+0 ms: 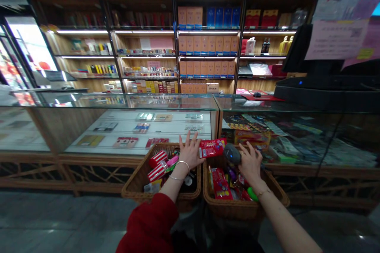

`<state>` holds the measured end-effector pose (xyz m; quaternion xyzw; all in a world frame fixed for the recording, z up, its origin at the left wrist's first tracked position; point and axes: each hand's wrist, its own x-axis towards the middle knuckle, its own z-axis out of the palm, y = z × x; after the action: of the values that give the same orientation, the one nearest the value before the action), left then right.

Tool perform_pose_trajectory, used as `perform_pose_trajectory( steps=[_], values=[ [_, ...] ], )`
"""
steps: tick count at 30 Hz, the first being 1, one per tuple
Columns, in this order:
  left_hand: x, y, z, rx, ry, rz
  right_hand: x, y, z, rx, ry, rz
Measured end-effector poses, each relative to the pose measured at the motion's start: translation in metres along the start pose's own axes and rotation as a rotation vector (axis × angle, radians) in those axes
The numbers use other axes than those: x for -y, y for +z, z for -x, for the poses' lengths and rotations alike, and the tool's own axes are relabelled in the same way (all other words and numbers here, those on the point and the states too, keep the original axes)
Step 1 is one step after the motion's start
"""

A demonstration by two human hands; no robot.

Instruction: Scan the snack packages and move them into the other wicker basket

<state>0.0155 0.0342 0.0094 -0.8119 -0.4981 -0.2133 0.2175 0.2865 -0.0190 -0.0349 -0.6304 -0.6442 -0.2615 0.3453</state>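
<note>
My left hand (190,154) is above the inner edge of the left wicker basket (133,184), fingers stretched upward, with a shiny red packet (212,148) at its thumb side. The packet appears pinched by its left end; the exact grip is partly hidden. In my right hand (251,164) is a dark handheld barcode scanner (232,153), its head turned left toward the packet. Beneath it, the right wicker basket (246,204) holds red packets (221,184) and a bright green item (252,194). Red-and-white striped items (158,171) lie in the left basket.
A glass display counter (148,101) with flat packs inside stands beyond the baskets. On its right end sits a dark monitor (299,55) with papers attached, and a cable (328,144) hangs in front. Shelves of boxes (208,45) line the wall.
</note>
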Motion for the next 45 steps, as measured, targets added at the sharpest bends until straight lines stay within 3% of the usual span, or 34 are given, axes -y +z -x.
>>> perform_pose_trajectory(
  steps=[14,21,29,35,45],
  values=[
    [0.050,-0.023,0.045,0.058,-0.175,-0.048,0.008,0.013,0.010,0.034,0.000,0.034],
    [0.077,-0.031,0.072,0.027,-0.284,-0.091,0.006,0.015,0.015,0.049,-0.013,0.054],
    [0.105,-0.027,0.100,0.027,-0.510,-0.151,0.004,0.018,0.019,-0.012,-0.027,0.062],
    [0.099,-0.025,0.097,0.048,-0.507,-0.148,0.002,0.019,0.020,0.002,-0.031,0.067],
    [0.064,-0.018,0.068,0.029,-0.400,-0.104,0.001,0.018,0.016,0.036,0.008,0.025]
  ],
)
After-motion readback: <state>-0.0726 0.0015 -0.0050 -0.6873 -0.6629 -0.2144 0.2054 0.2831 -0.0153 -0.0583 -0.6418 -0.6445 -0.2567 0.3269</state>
